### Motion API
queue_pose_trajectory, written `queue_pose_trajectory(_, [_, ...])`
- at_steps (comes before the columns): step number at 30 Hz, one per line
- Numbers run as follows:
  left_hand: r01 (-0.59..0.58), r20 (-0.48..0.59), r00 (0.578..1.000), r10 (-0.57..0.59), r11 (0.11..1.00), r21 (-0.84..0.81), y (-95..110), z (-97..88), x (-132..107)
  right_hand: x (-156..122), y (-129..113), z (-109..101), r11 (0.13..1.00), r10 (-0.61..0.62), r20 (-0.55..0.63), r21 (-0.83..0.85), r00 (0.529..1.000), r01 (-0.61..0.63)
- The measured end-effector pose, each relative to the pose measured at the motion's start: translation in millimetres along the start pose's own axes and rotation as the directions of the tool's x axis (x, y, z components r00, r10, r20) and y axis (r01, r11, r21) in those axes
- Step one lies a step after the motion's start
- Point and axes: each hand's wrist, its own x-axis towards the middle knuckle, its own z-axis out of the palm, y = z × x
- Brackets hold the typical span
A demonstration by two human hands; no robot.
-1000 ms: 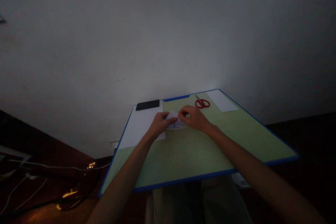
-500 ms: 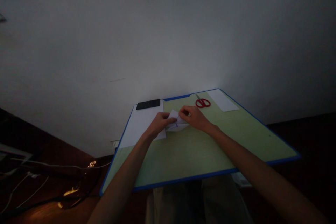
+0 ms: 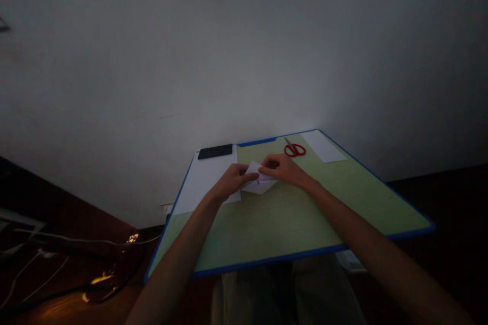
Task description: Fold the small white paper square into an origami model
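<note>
A small folded white paper [image 3: 260, 186] with pointed corners is held just above the table, near its middle. My left hand [image 3: 233, 180] grips its left side, the thumb lying across the paper. On the other side, my right hand [image 3: 281, 168] pinches the upper right edge between thumb and curled fingers. Some fingertips of both hands are hidden behind the paper. Red-handled scissors [image 3: 295, 150] lie just beyond my right hand, blades pointing toward the wall.
The light green table [image 3: 274, 233] has a blue edge and stands against a grey wall [image 3: 244, 51]. White sheets [image 3: 190, 188] lie at its left under a dark flat object [image 3: 215, 151]. A white paper strip [image 3: 324, 146] rests at the far right. Cables [image 3: 80, 239] run at lower left.
The folded paper has opened out slightly, with more of its lower part showing. My right thumb has shifted a little left and down over the paper; my left hand has barely moved.
</note>
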Motion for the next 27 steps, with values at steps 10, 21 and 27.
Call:
queue_pose_trajectory(10, [-0.025,0.008,1.0,0.024,0.998,0.065,1.0,0.1,-1.1,-0.4,-0.4,-1.5,0.995,-0.022,0.09,-0.096,0.996,0.031])
queue_pose_trajectory(21, [-0.022,0.018,1.0,0.021,0.998,0.055,-0.4,-1.6,-0.5,1.8,1.5,-3.8,0.985,-0.078,0.131,-0.145,0.988,0.096])
queue_pose_trajectory(27, [-0.021,0.048,0.999,0.017,0.997,0.073,-1.8,-3.2,-1.1,1.4,0.7,-3.5,0.994,-0.052,0.147,-0.084,0.988,0.065])
